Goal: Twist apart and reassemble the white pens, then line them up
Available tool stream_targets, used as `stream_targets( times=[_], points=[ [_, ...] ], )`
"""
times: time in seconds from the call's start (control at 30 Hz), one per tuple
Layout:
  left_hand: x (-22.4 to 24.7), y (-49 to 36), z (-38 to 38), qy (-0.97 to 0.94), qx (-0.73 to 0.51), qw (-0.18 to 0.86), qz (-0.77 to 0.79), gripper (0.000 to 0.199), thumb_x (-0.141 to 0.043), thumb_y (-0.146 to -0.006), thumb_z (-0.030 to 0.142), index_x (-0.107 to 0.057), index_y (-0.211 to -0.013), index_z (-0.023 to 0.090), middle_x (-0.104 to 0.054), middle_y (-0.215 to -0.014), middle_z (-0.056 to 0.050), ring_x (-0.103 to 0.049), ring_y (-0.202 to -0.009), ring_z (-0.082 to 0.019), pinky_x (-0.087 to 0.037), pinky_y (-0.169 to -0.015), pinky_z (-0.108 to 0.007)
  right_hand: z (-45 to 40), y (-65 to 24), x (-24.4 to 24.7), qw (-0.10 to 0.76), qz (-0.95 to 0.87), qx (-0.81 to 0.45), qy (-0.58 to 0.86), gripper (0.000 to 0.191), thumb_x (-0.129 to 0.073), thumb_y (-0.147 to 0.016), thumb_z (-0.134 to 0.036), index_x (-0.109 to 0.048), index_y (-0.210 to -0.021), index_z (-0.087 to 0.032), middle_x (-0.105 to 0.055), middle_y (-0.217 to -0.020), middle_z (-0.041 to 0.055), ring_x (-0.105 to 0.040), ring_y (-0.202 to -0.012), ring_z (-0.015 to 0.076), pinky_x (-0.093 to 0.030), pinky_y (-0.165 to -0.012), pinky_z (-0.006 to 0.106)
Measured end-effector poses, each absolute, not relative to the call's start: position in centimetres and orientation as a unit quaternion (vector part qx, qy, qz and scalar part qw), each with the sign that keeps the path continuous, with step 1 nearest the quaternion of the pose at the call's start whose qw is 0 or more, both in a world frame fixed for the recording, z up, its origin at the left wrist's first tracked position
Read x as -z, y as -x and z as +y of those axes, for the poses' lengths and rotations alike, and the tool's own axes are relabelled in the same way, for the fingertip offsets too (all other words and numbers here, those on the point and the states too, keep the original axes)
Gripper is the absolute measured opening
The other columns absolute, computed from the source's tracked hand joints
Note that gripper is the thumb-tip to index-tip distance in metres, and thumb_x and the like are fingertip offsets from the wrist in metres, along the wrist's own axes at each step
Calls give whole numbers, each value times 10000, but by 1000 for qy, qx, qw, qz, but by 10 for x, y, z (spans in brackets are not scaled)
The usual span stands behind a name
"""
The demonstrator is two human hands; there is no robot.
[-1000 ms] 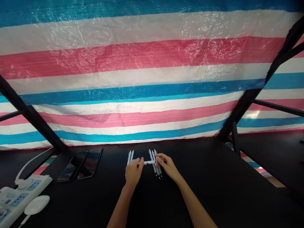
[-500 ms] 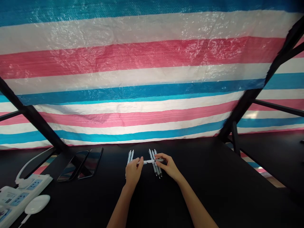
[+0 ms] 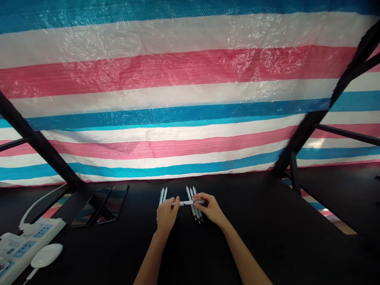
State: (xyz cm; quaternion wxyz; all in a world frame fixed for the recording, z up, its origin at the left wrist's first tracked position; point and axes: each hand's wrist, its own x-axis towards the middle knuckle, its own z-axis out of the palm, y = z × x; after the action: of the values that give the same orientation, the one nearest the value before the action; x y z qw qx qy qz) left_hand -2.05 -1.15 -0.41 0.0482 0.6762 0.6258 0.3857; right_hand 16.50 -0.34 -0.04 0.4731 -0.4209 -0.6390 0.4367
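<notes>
A white pen (image 3: 187, 203) lies crosswise between my two hands, above the black table. My left hand (image 3: 166, 213) is closed, its thumb and fingers pinching the pen's left end. At the other end, my right hand (image 3: 212, 208) pinches the pen's grey part between thumb and fingers. Under and beside the right fingers, three white-and-grey pens (image 3: 194, 213) rest side by side on the table, tips toward me. White pens (image 3: 163, 194) also lie behind my left hand, which hides their lower parts.
Two dark phones (image 3: 91, 208) lie on the black table (image 3: 190, 253) at the left. Nearer stand a white power strip (image 3: 32, 239) and a round white charger (image 3: 46, 255) with a cable. Black frame bars (image 3: 292, 138) rise at both sides, before a striped sheet (image 3: 178, 91).
The right hand's fingers have shifted slightly on the held pen. My left hand and the pens on the table look the same.
</notes>
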Motion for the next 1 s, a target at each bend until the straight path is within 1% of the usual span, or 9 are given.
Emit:
stream_targets(
  times=[0.17,0.3,0.47,0.53,0.77,1.0],
  points=[
    [3,19,-12,-677,-384,58,625,445,-363,-854,400,-305,-464,193,-345,-428,35,-338,-423,-96,-234,-491,-255,-5,-167,-3,463,-655,-421,424,169,-654,-737,-310,-683,-833,-174,-664,-792,45,-617,-725,178,-500,-685,318],
    [3,20,-11,-672,-388,69,627,459,-376,-847,401,-312,-442,193,-334,-412,37,-324,-409,-94,-228,-481,-258,-7,-168,-7,466,-672,-398,416,123,-639,-744,-289,-683,-798,-187,-642,-775,39,-607,-723,173,-495,-663,301],
    [0,23,-11,-660,-405,101,624,471,-359,-852,405,-277,-436,198,-259,-406,42,-296,-388,-92,-209,-447,-259,-5,-172,-8,513,-661,-369,405,113,-650,-730,-291,-679,-772,-190,-627,-812,42,-606,-759,178,-498,-695,311],
    [-2,25,-11,-653,-415,110,624,472,-352,-855,411,-252,-444,200,-226,-412,44,-281,-384,-92,-202,-437,-261,-4,-174,-9,518,-655,-368,409,105,-647,-731,-275,-680,-780,-188,-623,-827,45,-605,-763,177,-495,-694,309],
    [-2,28,-11,-651,-413,102,629,427,-364,-830,357,-274,-445,198,-245,-421,43,-296,-403,-91,-212,-445,-253,-4,-185,-12,479,-672,-392,407,120,-620,-756,-268,-704,-808,-200,-619,-862,50,-606,-814,189,-489,-700,311],
    [-3,35,-10,-632,-416,99,646,388,-363,-799,323,-245,-451,199,-246,-422,42,-299,-397,-91,-215,-459,-252,-2,-193,-11,476,-669,-386,420,126,-613,-747,-268,-696,-809,-195,-618,-862,48,-600,-807,188,-485,-695,309]
  ],
)
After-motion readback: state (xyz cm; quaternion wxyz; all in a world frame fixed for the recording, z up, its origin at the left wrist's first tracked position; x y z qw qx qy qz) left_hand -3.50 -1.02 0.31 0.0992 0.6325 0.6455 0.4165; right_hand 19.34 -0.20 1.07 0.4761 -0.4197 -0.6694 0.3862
